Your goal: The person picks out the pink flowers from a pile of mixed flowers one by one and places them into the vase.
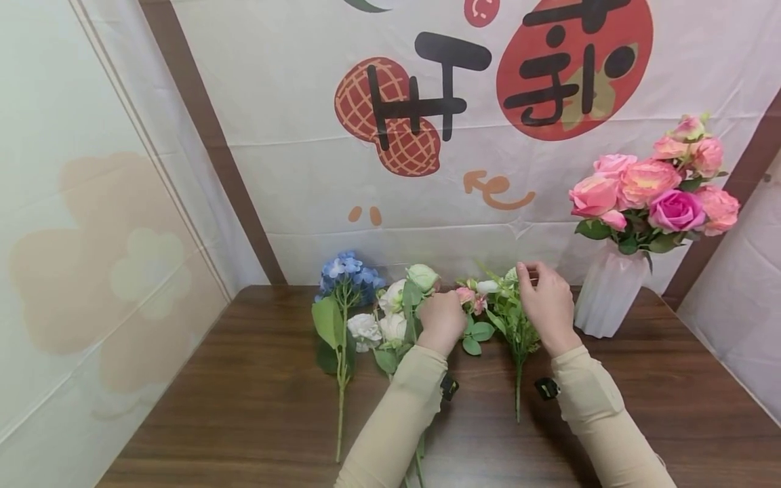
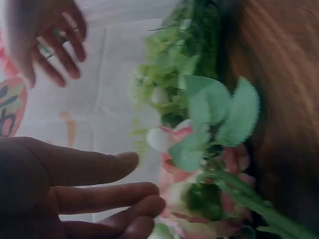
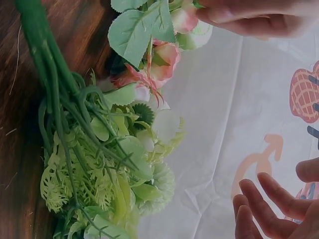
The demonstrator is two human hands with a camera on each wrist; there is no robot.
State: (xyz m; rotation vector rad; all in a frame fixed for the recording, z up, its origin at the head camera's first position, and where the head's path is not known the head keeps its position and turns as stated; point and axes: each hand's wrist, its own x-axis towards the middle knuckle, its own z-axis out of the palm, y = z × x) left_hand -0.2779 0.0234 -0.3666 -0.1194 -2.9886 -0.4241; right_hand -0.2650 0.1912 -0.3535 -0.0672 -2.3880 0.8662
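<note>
My left hand (image 1: pixel 444 318) is above the flowers in the middle of the table. Its fingers (image 2: pixel 107 196) are fairly straight in the left wrist view, with nothing gripped between them, near a pink-and-cream rose (image 2: pixel 199 199). My right hand (image 1: pixel 545 301) hovers by the bunch of green foliage (image 1: pixel 515 315); its fingers (image 3: pixel 269 206) are spread and hold nothing in the right wrist view. White roses (image 1: pixel 395 312) lie left of my left hand. Pink blossoms (image 1: pixel 470 298) lie between the hands, above green leaves (image 1: pixel 478 335).
A blue hydrangea (image 1: pixel 346 274) lies at the left, its stem toward the front. At the right back, a white vase (image 1: pixel 612 291) holds pink roses (image 1: pixel 649 183). A printed cloth (image 1: pixel 293 135) hangs behind the wooden table (image 1: pixel 244 407).
</note>
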